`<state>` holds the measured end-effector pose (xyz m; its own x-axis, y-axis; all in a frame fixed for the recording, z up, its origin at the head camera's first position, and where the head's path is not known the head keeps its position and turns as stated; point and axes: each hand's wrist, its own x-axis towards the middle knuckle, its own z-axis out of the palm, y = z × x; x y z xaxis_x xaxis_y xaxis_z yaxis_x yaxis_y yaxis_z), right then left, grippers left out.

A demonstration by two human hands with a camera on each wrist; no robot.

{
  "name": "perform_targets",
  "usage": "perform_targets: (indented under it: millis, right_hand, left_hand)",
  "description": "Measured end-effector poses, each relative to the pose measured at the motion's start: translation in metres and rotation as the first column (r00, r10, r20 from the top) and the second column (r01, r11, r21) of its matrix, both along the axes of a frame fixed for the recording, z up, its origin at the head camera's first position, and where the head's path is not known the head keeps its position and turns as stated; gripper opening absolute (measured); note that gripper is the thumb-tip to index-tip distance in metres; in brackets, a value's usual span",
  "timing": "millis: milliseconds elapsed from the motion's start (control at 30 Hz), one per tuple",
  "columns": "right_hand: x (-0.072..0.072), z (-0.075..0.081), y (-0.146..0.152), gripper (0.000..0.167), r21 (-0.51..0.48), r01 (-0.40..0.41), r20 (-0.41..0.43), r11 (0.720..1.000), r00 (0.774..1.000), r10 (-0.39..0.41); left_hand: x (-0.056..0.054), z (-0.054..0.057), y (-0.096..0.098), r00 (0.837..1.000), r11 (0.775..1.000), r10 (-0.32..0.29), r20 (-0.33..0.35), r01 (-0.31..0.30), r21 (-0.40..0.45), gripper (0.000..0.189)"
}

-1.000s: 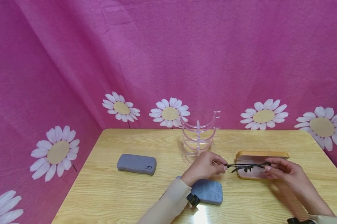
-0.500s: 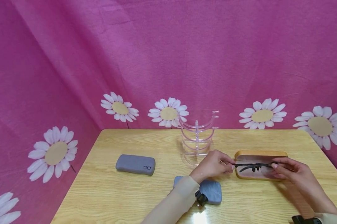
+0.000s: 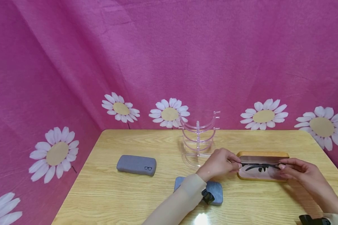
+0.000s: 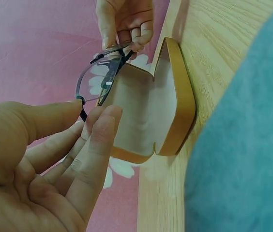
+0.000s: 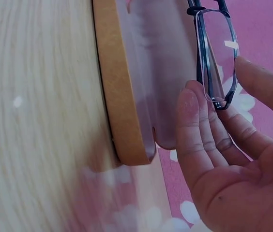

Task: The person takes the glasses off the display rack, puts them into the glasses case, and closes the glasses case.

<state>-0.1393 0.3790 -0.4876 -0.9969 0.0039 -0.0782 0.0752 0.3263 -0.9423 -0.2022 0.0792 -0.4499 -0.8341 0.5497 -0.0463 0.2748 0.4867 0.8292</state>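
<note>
Black-framed eyeglasses [image 3: 260, 165] with clear lenses and folded temples are held between both hands. My left hand [image 3: 220, 164] pinches their left end between thumb and fingers, while my right hand [image 3: 301, 172] grips the right end. Just beyond and below them, a yellow-brown glasses case [image 3: 262, 153] lies with its lid up and its pale lining showing. In the left wrist view, the eyeglasses [image 4: 98, 82] are in front of the case's inside [image 4: 131, 111]. From the right wrist, one lens [image 5: 219, 58] shows close beside the right fingertips.
A blue-grey glasses case [image 3: 215, 190] lies under the left forearm, partly hidden by it. Farther left is a closed grey case [image 3: 136, 164] with a small glasses print. A clear tiered display stand [image 3: 198, 137] stands at the back of the wooden table [image 3: 107, 193].
Both hands have carried the eyeglasses a little to the right, from the case's left side to over it. The left forearm now covers more of the blue-grey case's right part.
</note>
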Motion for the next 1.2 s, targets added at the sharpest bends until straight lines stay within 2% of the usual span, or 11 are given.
perform_targets:
  millis: [100, 233, 367, 467, 500, 600, 700, 833, 1000, 1133, 1200]
  right_hand:
    - [0.001, 0.001, 0.004, 0.016, 0.073, 0.023, 0.018, 0.997, 1.0, -0.024]
    - [0.001, 0.001, 0.011, 0.02, 0.093, 0.035, 0.019, 0.995, 0.999, -0.037]
    - [0.0, -0.001, 0.016, 0.016, 0.043, 0.037, 0.034, 0.998, 0.999, -0.038]
    - [0.0, -0.004, 0.02, 0.014, -0.081, 0.034, 0.055, 0.996, 0.998, -0.03]
    - [0.0, -0.005, 0.021, 0.014, -0.093, 0.035, 0.057, 0.995, 0.998, -0.03]
    - [-0.001, -0.006, 0.023, 0.014, -0.092, 0.032, 0.054, 0.995, 0.998, -0.027]
    - [-0.001, -0.007, 0.023, 0.014, -0.036, 0.02, 0.03, 0.999, 0.999, -0.019]
    - [-0.002, -0.01, 0.024, 0.017, -0.12, -0.016, 0.016, 0.993, 1.0, 0.018]
    - [-0.005, -0.013, 0.024, 0.016, -0.15, -0.024, 0.047, 0.988, 0.998, 0.032]
    - [-0.007, -0.013, 0.025, 0.017, -0.109, -0.015, 0.051, 0.994, 0.998, 0.021]
    - [-0.007, -0.013, 0.024, 0.016, -0.043, -0.004, 0.061, 0.999, 0.998, 0.007]
  left_hand:
    - [0.002, 0.001, 0.004, 1.0, 1.0, -0.007, 0.012, 0.007, 0.006, 0.01]
    - [0.004, 0.002, 0.01, 1.0, 1.0, -0.018, 0.013, 0.018, -0.006, 0.01]
    - [0.005, 0.003, 0.016, 1.0, 1.0, 0.0, 0.018, 0.0, -0.026, 0.009]
    - [0.005, 0.003, 0.02, 0.999, 1.0, 0.003, 0.044, -0.001, -0.03, 0.009]
    - [0.004, 0.003, 0.022, 0.999, 0.999, 0.001, 0.047, 0.001, -0.036, 0.009]
    - [0.003, 0.001, 0.024, 0.998, 0.999, 0.005, 0.056, -0.002, -0.054, 0.008]
    - [0.001, -0.002, 0.027, 0.999, 0.998, 0.019, 0.044, -0.016, -0.069, 0.008]
    - [-0.001, -0.005, 0.029, 0.998, 0.996, 0.04, 0.049, -0.036, -0.085, 0.007]
    - [-0.003, -0.008, 0.031, 0.998, 0.994, 0.052, 0.036, -0.049, -0.094, 0.007]
    - [-0.003, -0.007, 0.032, 0.998, 0.994, 0.065, 0.003, -0.065, -0.087, 0.006]
    - [-0.003, -0.007, 0.033, 0.996, 0.992, 0.086, -0.01, -0.087, -0.092, 0.005]
